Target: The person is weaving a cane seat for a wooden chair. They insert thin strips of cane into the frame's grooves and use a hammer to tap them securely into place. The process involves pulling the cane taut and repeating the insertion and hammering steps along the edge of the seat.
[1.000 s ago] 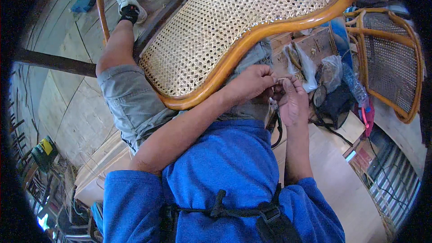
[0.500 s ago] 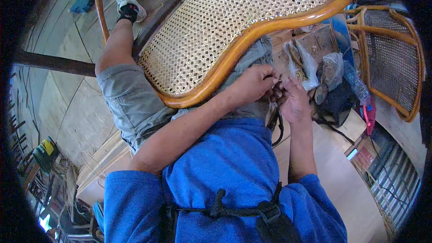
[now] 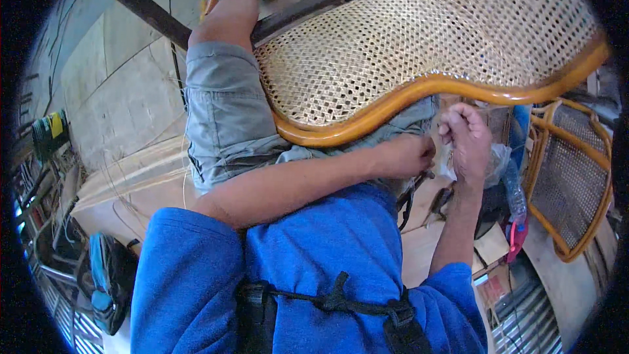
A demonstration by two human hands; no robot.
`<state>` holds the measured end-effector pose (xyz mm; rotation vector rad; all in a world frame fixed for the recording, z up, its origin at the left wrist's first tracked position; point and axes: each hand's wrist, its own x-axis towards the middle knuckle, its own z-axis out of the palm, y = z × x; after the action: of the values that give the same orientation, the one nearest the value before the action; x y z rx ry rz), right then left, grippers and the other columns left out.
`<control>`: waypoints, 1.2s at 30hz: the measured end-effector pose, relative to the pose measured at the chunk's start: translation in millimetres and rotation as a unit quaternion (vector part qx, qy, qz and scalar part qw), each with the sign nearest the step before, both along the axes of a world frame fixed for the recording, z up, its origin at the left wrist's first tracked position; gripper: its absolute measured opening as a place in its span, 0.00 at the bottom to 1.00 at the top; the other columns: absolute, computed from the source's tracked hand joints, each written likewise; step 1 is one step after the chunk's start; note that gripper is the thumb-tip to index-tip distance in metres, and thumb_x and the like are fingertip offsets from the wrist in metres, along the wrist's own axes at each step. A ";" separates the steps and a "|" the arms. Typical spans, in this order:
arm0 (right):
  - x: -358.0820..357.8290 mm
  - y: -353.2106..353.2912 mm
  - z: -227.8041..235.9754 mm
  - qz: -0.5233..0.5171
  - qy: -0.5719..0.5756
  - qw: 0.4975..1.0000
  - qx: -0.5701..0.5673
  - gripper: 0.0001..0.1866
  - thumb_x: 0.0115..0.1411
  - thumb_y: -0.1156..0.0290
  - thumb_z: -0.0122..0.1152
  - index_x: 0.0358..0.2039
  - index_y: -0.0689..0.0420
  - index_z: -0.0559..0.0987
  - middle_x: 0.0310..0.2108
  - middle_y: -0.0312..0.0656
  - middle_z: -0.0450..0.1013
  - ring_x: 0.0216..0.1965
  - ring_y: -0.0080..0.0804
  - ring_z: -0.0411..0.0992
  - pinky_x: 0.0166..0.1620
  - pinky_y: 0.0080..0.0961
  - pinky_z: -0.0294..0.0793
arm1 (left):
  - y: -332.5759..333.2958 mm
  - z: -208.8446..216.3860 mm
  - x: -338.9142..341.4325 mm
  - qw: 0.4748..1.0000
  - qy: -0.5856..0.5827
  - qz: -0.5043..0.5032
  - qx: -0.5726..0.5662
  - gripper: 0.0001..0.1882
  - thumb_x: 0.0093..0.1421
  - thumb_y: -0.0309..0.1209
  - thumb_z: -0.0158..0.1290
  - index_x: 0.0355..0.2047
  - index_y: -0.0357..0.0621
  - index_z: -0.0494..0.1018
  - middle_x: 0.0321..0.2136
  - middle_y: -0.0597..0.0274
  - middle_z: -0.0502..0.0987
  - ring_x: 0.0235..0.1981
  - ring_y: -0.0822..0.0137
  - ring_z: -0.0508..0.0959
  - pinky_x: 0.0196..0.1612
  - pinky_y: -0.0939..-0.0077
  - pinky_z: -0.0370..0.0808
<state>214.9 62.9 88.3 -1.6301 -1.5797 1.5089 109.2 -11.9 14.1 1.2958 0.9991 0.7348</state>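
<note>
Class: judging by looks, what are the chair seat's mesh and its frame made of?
Mesh: looks like woven cane, pale and matt, with open, regular holes. Frame: probably bent wood or rattan, honey-coloured and glossy, as if varnished; the sheen along its curve suggests this.

A woven cane chair seat [image 3: 419,46] with a curved honey-coloured wooden rim lies tilted across the lap.

The left hand [image 3: 407,156] is curled into a loose fist, its forearm stretched toward 3 o'clock. The right hand [image 3: 466,139] is raised toward 12 o'clock, fingers bent inward.
</note>
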 end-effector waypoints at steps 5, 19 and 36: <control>-40.9 21.4 -11.4 0.143 -0.063 0.985 0.077 0.04 0.54 0.73 0.54 0.29 0.59 0.75 0.19 0.31 0.67 0.21 0.16 0.64 0.26 0.15 0.64 | 1.2 0.2 -1.9 0.998 0.027 -0.052 0.028 0.10 0.55 0.31 0.46 0.32 0.36 0.70 0.30 0.44 0.75 0.33 0.47 0.75 0.38 0.57 0.70; -60.6 35.1 -40.8 0.224 -0.194 0.944 0.146 0.05 0.52 0.74 0.57 0.29 0.60 0.76 0.23 0.34 0.71 0.23 0.18 0.66 0.30 0.16 0.67 | 7.6 -7.4 -5.8 0.998 -0.006 -0.063 0.023 0.13 0.55 0.32 0.46 0.35 0.35 0.70 0.32 0.43 0.75 0.35 0.47 0.75 0.40 0.58 0.70; -62.1 25.9 -43.9 0.237 -0.234 0.919 0.212 0.07 0.52 0.73 0.55 0.31 0.60 0.75 0.28 0.41 0.74 0.30 0.28 0.72 0.37 0.22 0.69 | 8.3 -1.4 -12.9 0.998 -0.032 -0.042 0.021 0.14 0.55 0.33 0.47 0.38 0.38 0.71 0.33 0.44 0.75 0.36 0.47 0.75 0.41 0.57 0.71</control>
<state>152.8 88.8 44.3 -1.4786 -2.5018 0.8809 96.3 -3.6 12.7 1.3353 0.8777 0.7321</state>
